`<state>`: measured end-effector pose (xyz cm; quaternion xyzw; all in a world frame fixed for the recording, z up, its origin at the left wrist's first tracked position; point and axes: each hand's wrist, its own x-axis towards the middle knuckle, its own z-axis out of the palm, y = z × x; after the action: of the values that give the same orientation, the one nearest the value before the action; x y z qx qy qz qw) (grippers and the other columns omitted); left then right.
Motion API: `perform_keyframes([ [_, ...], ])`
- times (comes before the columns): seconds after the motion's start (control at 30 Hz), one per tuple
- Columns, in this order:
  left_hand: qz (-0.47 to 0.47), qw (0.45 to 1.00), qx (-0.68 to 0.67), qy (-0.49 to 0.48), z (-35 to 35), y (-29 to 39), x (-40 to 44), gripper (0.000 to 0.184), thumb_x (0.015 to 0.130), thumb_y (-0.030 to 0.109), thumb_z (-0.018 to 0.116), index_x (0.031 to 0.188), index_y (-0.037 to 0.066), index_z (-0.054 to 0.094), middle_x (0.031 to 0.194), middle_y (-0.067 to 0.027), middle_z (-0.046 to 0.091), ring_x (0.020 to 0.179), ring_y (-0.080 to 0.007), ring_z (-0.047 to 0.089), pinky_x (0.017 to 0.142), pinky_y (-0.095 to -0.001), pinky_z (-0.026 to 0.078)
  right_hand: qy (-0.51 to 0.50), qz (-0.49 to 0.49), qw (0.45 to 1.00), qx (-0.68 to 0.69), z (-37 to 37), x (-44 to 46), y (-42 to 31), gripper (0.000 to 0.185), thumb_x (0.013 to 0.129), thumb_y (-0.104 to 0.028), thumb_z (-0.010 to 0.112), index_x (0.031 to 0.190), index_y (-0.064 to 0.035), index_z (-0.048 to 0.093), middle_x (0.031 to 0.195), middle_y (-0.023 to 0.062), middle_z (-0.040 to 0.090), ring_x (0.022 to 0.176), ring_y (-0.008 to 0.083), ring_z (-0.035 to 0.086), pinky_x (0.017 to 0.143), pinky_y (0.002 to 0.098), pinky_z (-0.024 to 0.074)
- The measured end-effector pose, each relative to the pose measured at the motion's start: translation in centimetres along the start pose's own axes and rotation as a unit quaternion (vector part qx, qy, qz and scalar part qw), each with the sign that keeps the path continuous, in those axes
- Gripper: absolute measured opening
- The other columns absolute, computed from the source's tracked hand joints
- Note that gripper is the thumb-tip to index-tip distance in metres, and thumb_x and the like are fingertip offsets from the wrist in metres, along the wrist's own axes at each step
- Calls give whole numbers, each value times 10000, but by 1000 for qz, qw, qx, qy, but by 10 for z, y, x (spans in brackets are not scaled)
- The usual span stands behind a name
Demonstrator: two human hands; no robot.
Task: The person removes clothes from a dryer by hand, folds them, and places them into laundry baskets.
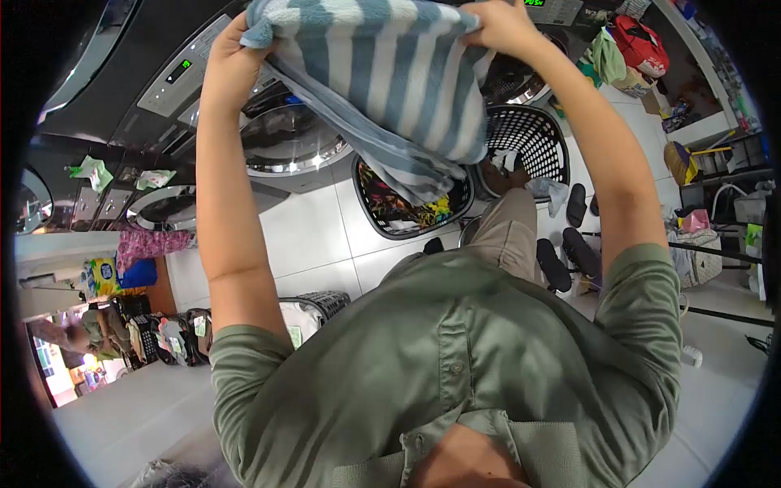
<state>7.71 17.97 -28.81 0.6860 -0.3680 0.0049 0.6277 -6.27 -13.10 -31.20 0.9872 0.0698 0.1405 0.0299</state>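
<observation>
A blue-and-white striped towel (390, 73) hangs stretched between my two raised hands. My left hand (237, 55) grips its left upper corner, fingers closed on the cloth. On the other side, my right hand (500, 28) pinches the right upper edge. The towel's lower end droops over a black laundry basket (376, 224) that holds colourful patterned clothes (399, 203). Right beside it stands a second black laundry basket (541, 134) with a few dark and white items inside. Part of the towel's top edge runs out of view.
Front-loading machines (297, 138) line the far side, one with a lit green display (179, 71). Slippers (569, 252) lie on the tiled floor at right. Another filled basket (325, 305) stands at left. A red bag (639, 46) sits by the shelf at upper right.
</observation>
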Motion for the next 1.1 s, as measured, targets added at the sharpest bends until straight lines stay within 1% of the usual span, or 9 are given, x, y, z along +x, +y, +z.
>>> perform_keyframes([
  [0.2,0,989,9,147,-31,5,-60,277,766,42,559,1034,-25,534,947,-69,574,859,-137,535,754,-253,428,269,-18,931,248,-52,-25,-27,110,654,-39,545,764,-27,550,719,138,532,685,307,525,591,363,408],
  [0.23,-21,988,-36,146,-29,16,-86,290,771,59,563,1048,-22,524,945,-76,575,865,-150,543,769,-263,432,192,45,922,333,-18,-43,-7,257,632,62,562,883,7,545,876,59,556,852,165,533,771,256,399],
  [0.3,-76,990,-17,121,-36,14,-143,268,768,71,562,1023,-8,542,911,-62,581,838,-153,551,759,-267,434,159,-57,922,349,-35,-73,-40,263,539,88,505,788,6,487,845,77,537,852,219,521,800,299,389],
  [0.47,-374,903,-99,-185,-3,-19,-254,294,599,-52,612,879,37,592,846,15,575,797,-88,516,701,-239,416,-202,43,817,538,49,-151,-62,198,546,68,548,714,-7,478,715,57,479,709,174,489,651,265,381],
  [0.6,-511,825,-187,-154,19,-98,-283,274,643,-11,634,907,38,575,843,19,585,761,-78,530,690,-217,422,-388,77,708,586,162,-153,-49,272,501,43,602,736,-41,493,730,6,480,714,110,453,652,228,371],
  [0.8,-480,862,163,-7,45,-274,-263,957,571,326,746,1297,-1,214,1299,-293,233,1209,-361,270,963,-392,285,-28,329,786,523,334,-78,-19,609,587,-78,730,1140,-73,475,1113,102,473,1025,188,426,790,274,394],
  [0.97,-363,848,378,-73,143,-320,-247,950,570,494,696,1301,77,257,1338,-261,167,1209,-442,206,962,-505,234,158,568,594,547,392,-132,74,434,685,-123,664,1073,-19,499,1026,82,538,868,178,505,736,264,411],
  [1.03,-348,829,423,-111,190,-332,-244,956,563,531,678,1314,123,251,1374,-216,96,1231,-451,132,944,-571,196,161,694,516,475,450,-194,110,340,696,-124,630,995,5,532,901,75,591,739,176,545,680,245,431],
  [1.1,-361,802,432,-202,232,-360,-262,988,544,561,670,1327,147,231,1390,-192,45,1254,-436,58,937,-601,162,-2,712,631,309,560,-278,136,301,675,-180,614,939,-41,573,899,134,608,794,266,578,713,348,445],
])
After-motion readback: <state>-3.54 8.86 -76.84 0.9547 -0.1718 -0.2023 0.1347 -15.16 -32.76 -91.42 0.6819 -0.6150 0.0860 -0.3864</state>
